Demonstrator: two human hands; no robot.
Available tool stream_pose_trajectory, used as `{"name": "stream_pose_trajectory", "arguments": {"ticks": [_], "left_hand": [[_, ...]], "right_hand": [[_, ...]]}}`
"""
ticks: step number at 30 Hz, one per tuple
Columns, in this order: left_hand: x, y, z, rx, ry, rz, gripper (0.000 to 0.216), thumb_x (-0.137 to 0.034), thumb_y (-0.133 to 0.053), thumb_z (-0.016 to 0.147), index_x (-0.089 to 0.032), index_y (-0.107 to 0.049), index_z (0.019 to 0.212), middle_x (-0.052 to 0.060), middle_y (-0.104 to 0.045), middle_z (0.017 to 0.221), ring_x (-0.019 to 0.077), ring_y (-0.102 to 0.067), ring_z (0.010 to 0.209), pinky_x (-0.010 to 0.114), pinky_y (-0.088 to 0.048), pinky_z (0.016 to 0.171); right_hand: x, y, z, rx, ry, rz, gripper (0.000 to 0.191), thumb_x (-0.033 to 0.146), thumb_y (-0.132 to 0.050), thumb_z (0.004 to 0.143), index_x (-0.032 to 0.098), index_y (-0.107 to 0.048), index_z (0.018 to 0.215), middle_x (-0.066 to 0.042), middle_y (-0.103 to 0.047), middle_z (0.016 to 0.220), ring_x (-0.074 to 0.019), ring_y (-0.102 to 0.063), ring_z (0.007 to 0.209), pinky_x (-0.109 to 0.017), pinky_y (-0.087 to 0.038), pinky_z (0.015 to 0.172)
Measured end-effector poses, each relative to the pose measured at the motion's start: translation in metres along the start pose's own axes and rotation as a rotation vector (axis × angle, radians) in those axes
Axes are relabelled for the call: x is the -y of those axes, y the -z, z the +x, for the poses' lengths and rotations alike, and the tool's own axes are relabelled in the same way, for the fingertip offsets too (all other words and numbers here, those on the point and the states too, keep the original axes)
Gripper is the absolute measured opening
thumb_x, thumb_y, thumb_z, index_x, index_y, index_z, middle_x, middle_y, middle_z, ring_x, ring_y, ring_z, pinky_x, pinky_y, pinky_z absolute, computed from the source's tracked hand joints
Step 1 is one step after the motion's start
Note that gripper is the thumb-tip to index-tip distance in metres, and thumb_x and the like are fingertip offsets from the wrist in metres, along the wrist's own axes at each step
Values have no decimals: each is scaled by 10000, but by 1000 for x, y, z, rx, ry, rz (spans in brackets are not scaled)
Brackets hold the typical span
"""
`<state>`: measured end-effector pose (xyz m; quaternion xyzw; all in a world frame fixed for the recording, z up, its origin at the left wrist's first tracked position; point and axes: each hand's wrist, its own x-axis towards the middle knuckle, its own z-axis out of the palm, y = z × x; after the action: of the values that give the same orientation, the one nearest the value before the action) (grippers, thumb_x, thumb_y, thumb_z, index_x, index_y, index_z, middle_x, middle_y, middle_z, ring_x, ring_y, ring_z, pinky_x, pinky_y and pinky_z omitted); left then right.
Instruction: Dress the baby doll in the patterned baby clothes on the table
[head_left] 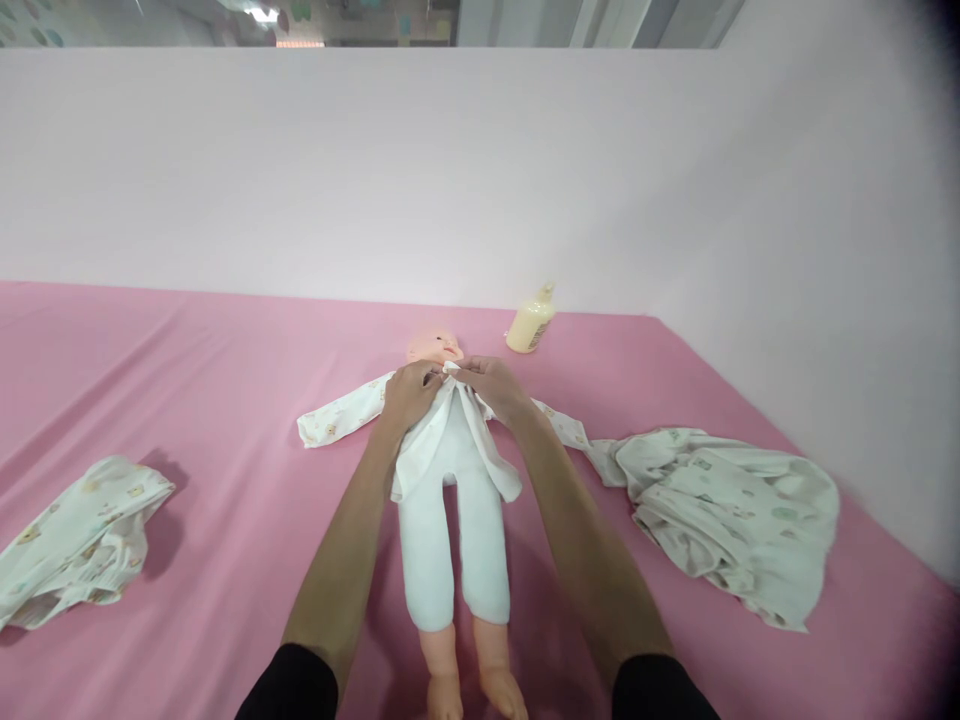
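Note:
A baby doll (451, 520) lies on its back, its feet toward me and its head turned to the right. It wears a white printed long-sleeved baby shirt (424, 455), with the sleeves spread to both sides. At the doll's neck, my left hand (414, 392) pinches one front edge of the shirt. My right hand (491, 385) closes on the opposite edge beside it, so the fronts meet at the collar. Below the collar the shirt hangs apart over the white cloth body. Both hands partly hide the doll's chest.
A pump bottle (531, 322) of pale yellow liquid stands by the back wall. Crumpled printed cloth (739, 510) lies at the right, near the end of the doll's sleeve. Another printed garment (94, 535) lies at the left. Pink sheet (225, 400) covers the surface, with white walls behind and right.

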<state>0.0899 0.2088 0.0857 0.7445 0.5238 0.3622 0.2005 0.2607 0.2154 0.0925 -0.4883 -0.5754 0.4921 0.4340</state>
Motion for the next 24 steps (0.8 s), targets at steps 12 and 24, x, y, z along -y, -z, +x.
{"name": "stream_pose_trajectory", "arguments": {"ticks": [12, 24], "left_hand": [[0, -1, 0, 20, 16, -31, 256, -342, -495, 934, -266, -726, 1018, -14, -730, 898, 178, -615, 798, 275, -414, 699], [9, -7, 5, -41, -128, -22, 260, -260, -472, 947, -199, -713, 872, 37, -715, 998, 188, -606, 983, 288, -452, 887]], "right_hand": [[2, -3, -2, -26, 49, -18, 170, 362, -716, 725, 207, -708, 793, -10, -685, 741, -162, -600, 715, -256, -441, 630], [0, 1, -2, 40, 27, 83, 291, 408, -746, 708, 222, -711, 929, -27, -716, 829, -196, -641, 762, -289, -493, 673]]}}
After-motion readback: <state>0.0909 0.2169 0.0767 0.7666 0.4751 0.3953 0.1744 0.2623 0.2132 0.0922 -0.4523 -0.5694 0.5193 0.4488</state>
